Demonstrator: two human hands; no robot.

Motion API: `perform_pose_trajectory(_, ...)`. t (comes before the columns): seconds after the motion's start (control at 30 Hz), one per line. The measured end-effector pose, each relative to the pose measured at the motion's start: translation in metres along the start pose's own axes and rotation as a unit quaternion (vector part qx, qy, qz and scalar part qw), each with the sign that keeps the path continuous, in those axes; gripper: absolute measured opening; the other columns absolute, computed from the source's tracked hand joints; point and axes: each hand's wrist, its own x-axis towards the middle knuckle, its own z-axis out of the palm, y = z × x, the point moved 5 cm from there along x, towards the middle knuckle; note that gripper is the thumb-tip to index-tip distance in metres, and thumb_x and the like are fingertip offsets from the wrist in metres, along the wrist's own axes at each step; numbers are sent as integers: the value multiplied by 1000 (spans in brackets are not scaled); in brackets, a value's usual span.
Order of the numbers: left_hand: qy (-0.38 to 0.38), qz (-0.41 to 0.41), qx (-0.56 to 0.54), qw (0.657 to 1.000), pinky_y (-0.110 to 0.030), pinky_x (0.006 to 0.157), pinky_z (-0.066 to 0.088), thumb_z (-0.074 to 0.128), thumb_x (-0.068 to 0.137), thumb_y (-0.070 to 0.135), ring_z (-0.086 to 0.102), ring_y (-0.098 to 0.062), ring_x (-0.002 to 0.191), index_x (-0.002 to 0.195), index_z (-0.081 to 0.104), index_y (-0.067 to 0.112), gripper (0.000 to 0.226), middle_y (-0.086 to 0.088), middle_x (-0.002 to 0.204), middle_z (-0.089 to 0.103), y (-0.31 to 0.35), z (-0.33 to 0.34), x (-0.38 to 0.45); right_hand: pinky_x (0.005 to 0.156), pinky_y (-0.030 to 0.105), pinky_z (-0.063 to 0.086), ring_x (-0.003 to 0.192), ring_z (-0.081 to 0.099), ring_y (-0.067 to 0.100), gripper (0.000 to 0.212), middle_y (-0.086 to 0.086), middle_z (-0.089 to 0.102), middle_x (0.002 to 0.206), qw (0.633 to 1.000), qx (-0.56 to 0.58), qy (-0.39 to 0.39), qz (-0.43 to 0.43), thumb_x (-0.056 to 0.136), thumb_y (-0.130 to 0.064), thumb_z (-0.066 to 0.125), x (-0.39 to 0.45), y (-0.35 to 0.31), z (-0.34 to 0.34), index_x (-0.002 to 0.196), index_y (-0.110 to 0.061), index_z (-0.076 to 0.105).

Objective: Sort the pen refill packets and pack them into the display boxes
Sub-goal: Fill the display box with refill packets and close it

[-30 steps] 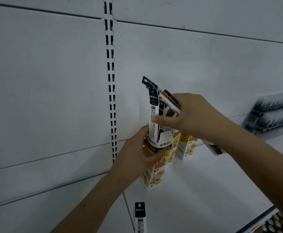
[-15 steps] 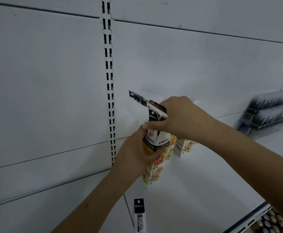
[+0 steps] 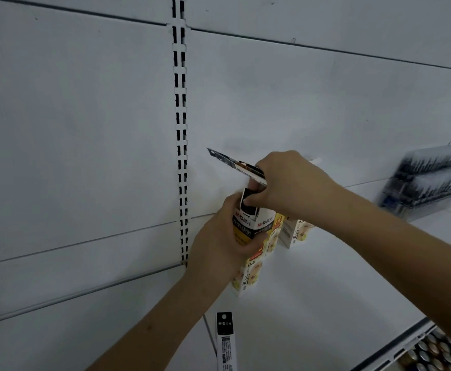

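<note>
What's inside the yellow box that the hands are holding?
A black-and-white refill packet pokes out of the box top, pushed by the right hand. The left hand grips the box. The cardboard walls hide anything deeper.

Blurred clear packs; loose packet cut off.

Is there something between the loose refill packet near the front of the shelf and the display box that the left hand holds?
Nothing visible blocks it. The loose packet lies on bare shelf in front of the display box. But the left hand grips that box and the right hand pushes packets into its top, so the opening is occupied.
</note>
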Motion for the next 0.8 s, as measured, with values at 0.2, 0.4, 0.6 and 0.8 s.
perform_pose_trajectory(0.2, 10, -7, 15, 1000, -10, 78, 46, 77, 75, 45, 54, 16, 91, 124, 31, 60, 68, 47, 100, 50, 1, 1, -3, 50, 24, 36, 72, 61, 20, 31, -2, 51, 70, 998, -50, 10, -24, 86, -33, 64, 6, -4, 21, 65, -18, 45)
perform_pose_trajectory(0.4, 8, -20, 17, 1000, -31, 89, 53, 75, 76, 50, 60, -4, 111, 140, 23, 52, 82, 24, 127, 58, 5, 2, -7, 40, 18, 36, 51, 57, 10, 33, -2, 60, 65, 996, 34, -86, 0, 78, -42, 76, 9, 3, 11, 80, -13, 60)
perform_pose_trajectory(0.6, 11, -34, 31, 999, -21, 86, 46, 73, 79, 51, 57, -7, 119, 150, 5, 47, 98, 21, 141, 50, 9, 5, -13, 37, 15, 37, 41, 53, 9, 23, 3, 64, 62, 988, 14, -153, 11, 80, -26, 77, 16, 5, 12, 89, -8, 64)
perform_pose_trajectory(0.8, 31, -56, 43, 997, -22, 86, 46, 72, 78, 53, 58, -9, 118, 153, 7, 38, 101, 19, 139, 52, 12, 6, -19, 47, 22, 43, 46, 54, 7, 9, -4, 60, 60, 983, -82, -164, -29, 85, -18, 67, 17, -8, 23, 79, -14, 63)
